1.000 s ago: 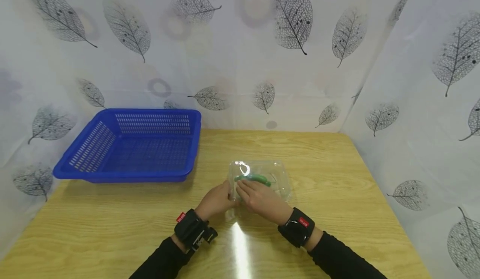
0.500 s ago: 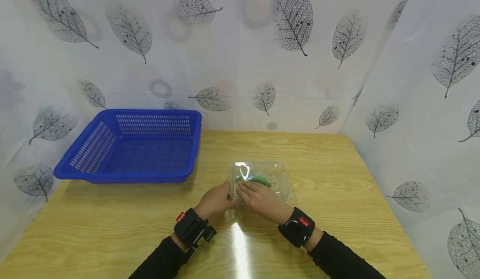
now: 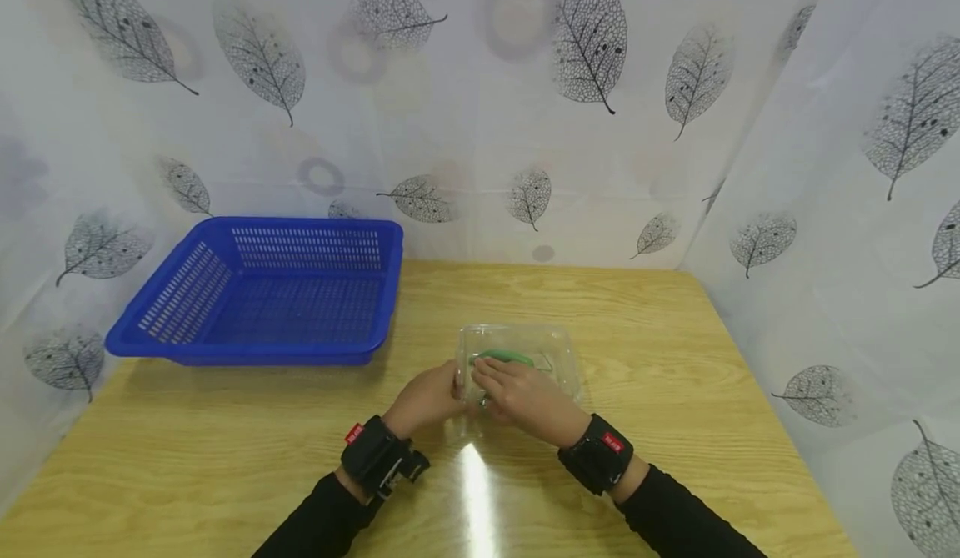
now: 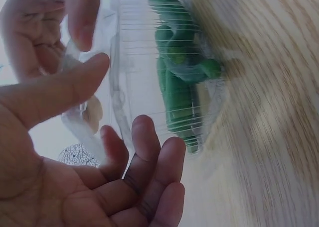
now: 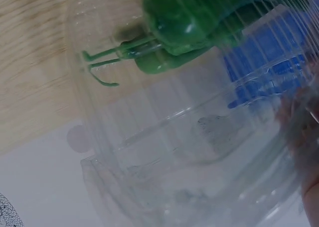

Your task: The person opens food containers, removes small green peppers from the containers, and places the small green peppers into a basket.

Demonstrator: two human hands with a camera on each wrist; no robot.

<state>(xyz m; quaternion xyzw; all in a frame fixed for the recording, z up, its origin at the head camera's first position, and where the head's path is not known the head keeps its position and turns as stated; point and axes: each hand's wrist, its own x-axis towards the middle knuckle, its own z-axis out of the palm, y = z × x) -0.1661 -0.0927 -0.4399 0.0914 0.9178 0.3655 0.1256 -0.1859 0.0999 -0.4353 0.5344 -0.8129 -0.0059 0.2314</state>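
Note:
A clear plastic box (image 3: 562,345) with green peppers (image 3: 510,357) inside rests on the table before me. My left hand (image 3: 426,399) grips the box's near left edge; in the left wrist view its thumb and fingers curl about the clear rim. My right hand (image 3: 534,404) reaches over the near side and holds the same edge close to the left hand, its fingers bent over the plastic. Thin pepper stems (image 5: 104,57) show through the ribbed wall in the right wrist view. The right fingertips are partly hidden in the head view.
A blue slotted basket (image 3: 240,349) stands at the back left of the wooden table (image 3: 645,324). Behind and to the right hangs a white curtain (image 3: 465,124) with a grey leaf print.
Both hands stay at the box with only slight shifts. Through the lid the peppers' outline looks a little different, and a small dark green spot shows near the right fingers.

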